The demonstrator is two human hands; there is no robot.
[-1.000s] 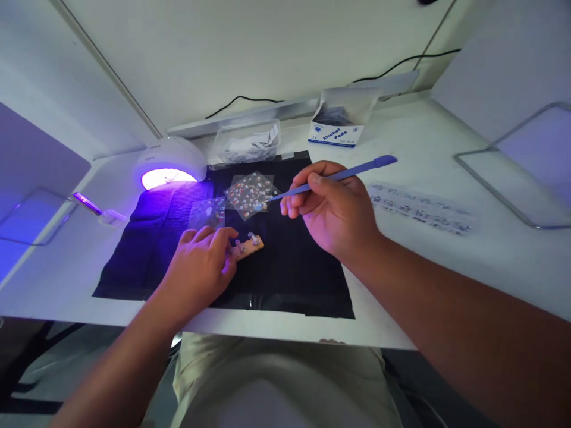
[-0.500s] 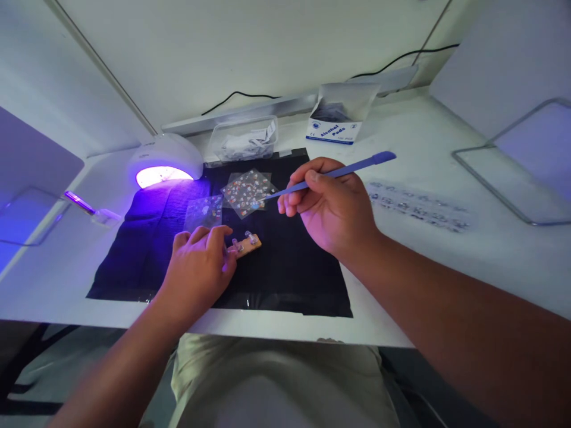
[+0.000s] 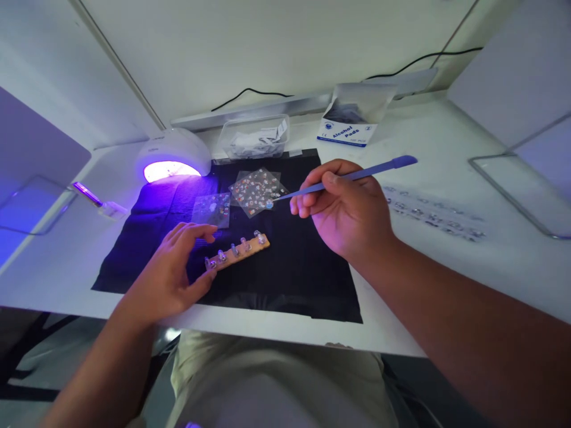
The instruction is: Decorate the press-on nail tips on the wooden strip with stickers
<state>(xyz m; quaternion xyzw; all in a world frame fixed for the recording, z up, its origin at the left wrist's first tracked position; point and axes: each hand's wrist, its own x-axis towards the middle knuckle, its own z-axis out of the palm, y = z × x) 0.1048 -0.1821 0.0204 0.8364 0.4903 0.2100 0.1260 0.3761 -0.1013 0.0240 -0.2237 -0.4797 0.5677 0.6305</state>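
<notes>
My right hand [image 3: 352, 208] pinches slim blue tweezers [image 3: 379, 168], their fine tip pointing left over the sticker sheets. Right at the tip shows a small light-blue spot [image 3: 269, 204]; whether it is gripped or lies on the sheet I cannot tell. Two overlapping clear sheets of small nail stickers [image 3: 254, 189] rest on the black mat, and another sticker sheet [image 3: 212, 211] lies to their left. A narrow wooden strip [image 3: 243, 254] carries several clear nail tips on stands. My left hand [image 3: 173, 273] has its fingers apart, with the thumb at the strip's left end.
A lit white nail lamp [image 3: 176, 151] stands at the mat's back left corner. Behind the black mat [image 3: 303, 267] are a clear tub of packets [image 3: 254, 142] and an alcohol pads box [image 3: 345, 128]. A plastic strip of nail tips [image 3: 432, 214] lies at right.
My left hand has drawn back to the left and opened, uncovering the whole wooden strip. The tweezers stay over the sticker sheets. The view has shifted slightly.
</notes>
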